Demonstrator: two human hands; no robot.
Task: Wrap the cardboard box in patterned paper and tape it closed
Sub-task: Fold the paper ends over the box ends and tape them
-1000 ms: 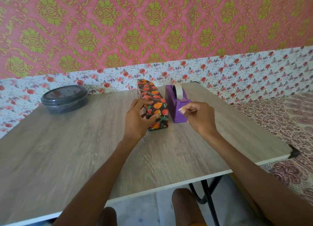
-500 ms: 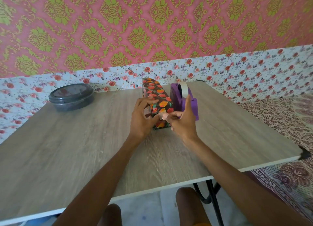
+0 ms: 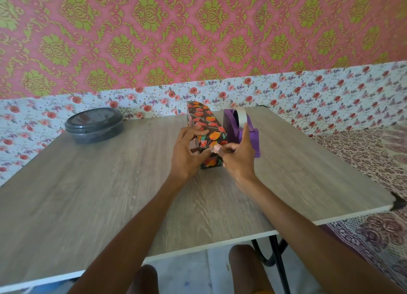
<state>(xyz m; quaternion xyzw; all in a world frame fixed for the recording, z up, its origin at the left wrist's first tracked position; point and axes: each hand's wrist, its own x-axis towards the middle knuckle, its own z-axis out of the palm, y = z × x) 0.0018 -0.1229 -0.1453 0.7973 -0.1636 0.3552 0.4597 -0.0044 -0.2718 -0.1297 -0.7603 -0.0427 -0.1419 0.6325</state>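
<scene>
A long box wrapped in dark paper with orange and red flowers [image 3: 206, 121] lies on the wooden table [image 3: 105, 188], pointing away from me. My left hand [image 3: 187, 155] grips its near end, fingers curled over the top edge and thumb on the end face. My right hand [image 3: 236, 159] is at the same end face, thumb and fingers pinched together against the paper where the left thumb is, index finger raised. A strip of tape between those fingers is too small to make out. The purple tape dispenser [image 3: 241, 128] stands just right of the box.
A round dark lidded container [image 3: 94, 125] sits at the table's far left. Flowered wallpaper runs behind the table. A patterned cloth [image 3: 374, 161] covers the surface to the right. The table's near edge crosses above my knees.
My right hand came from the tape dispenser leftward to the near end of the box and now meets my left thumb there. My left hand stayed on the box.
</scene>
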